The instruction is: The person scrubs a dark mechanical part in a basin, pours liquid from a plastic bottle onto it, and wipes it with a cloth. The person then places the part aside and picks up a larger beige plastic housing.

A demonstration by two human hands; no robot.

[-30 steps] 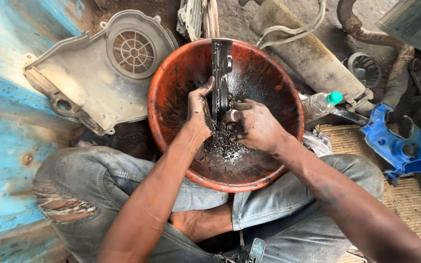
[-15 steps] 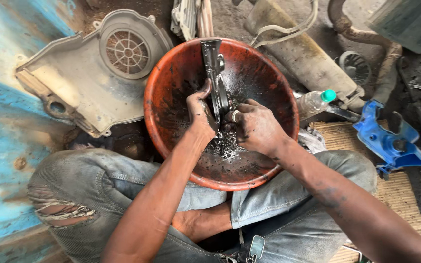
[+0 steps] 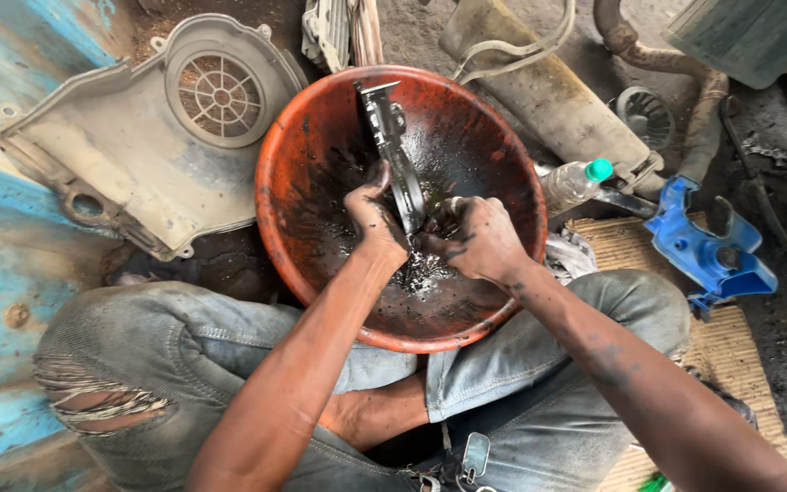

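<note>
Looking down, I saw my left hand (image 3: 377, 219) closed around a long, grimy metal part (image 3: 395, 155) propped inside an orange basin (image 3: 293, 155) between my knees, while my right hand (image 3: 471, 239), fingers curled at its lower end, scrubbed it, oily liquid still pooled below.

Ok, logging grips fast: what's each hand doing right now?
Left hand: closed on the metal part.
Right hand: closed on the same part, lower end.
</note>
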